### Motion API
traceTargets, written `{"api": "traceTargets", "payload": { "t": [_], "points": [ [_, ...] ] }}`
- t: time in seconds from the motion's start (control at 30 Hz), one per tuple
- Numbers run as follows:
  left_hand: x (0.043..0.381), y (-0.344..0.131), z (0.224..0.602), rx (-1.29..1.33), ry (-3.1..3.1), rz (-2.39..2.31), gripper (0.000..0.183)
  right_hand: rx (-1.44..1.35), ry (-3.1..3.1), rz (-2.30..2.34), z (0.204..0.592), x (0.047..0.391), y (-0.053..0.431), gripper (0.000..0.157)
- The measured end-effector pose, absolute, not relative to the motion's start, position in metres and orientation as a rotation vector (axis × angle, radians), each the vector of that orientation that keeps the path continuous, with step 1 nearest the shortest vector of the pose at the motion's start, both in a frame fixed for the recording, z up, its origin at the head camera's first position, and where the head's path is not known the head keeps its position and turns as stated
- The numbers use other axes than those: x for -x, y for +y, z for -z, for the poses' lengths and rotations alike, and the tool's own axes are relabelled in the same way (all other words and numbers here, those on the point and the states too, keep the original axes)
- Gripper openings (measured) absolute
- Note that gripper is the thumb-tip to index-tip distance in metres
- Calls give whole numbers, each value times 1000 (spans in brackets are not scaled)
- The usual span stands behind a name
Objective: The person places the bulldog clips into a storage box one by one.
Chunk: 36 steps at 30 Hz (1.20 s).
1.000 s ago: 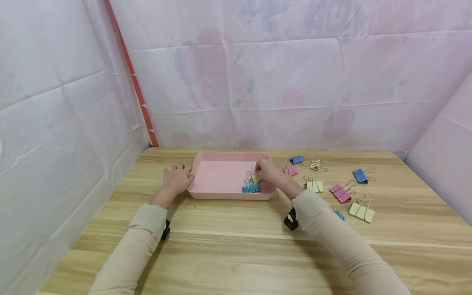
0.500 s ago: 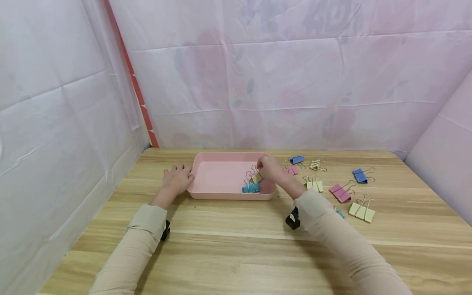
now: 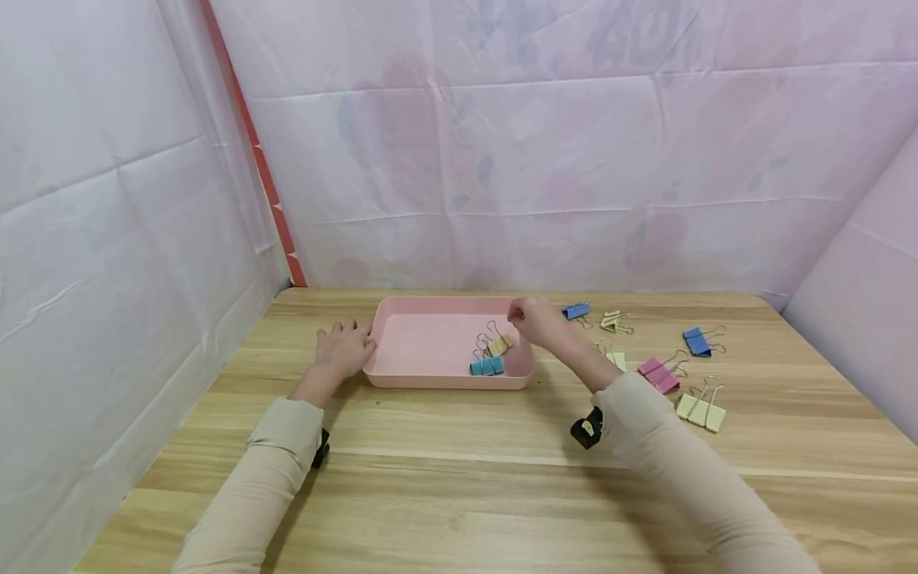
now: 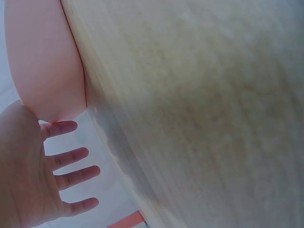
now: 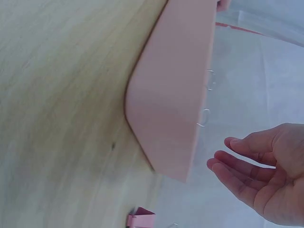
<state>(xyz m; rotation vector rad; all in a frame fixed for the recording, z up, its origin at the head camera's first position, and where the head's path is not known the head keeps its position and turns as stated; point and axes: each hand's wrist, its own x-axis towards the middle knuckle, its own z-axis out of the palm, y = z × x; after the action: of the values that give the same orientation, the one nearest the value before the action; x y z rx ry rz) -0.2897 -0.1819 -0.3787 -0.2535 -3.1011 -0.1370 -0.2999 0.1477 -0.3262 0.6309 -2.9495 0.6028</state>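
Observation:
The pink tray [image 3: 448, 382] sits on the wooden table, with a yellow binder clip [image 3: 499, 345] and a teal binder clip [image 3: 487, 366] inside by its right end. My left hand [image 3: 343, 348] lies against the tray's left end. In the left wrist view its fingers [image 4: 71, 157] are straight and spread beside the tray corner; the thumb is largely hidden. Above the tray's right rim is my right hand [image 3: 538, 320], holding nothing. The right wrist view shows this hand [image 5: 270, 173] with loosely bent fingers, the thumb apart from them.
Right of the tray lie several binder clips, among them a blue clip [image 3: 576, 311], a pink clip [image 3: 659, 375] and a large yellow clip [image 3: 701, 413]. My right forearm partly covers a nearer yellow clip [image 3: 615, 361]. A cloth wall [image 3: 545, 175] rises behind the table.
My right hand has drawn away from the yellow clip in the tray, upward and to the right over the rim. That clip stays in the tray. The left hand keeps its place.

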Motion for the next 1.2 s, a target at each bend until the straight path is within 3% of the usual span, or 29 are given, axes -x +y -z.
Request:
{"api": "traceTargets", "payload": {
  "t": [0.6,1.2],
  "points": [
    [288,-182,375,245,-3127,124,48,-727,-2730,-660,301,265,187,9],
    [289,-183,376,233,-3123,137,49,-697,-2817,-544,308,220,248,5]
  ]
}}
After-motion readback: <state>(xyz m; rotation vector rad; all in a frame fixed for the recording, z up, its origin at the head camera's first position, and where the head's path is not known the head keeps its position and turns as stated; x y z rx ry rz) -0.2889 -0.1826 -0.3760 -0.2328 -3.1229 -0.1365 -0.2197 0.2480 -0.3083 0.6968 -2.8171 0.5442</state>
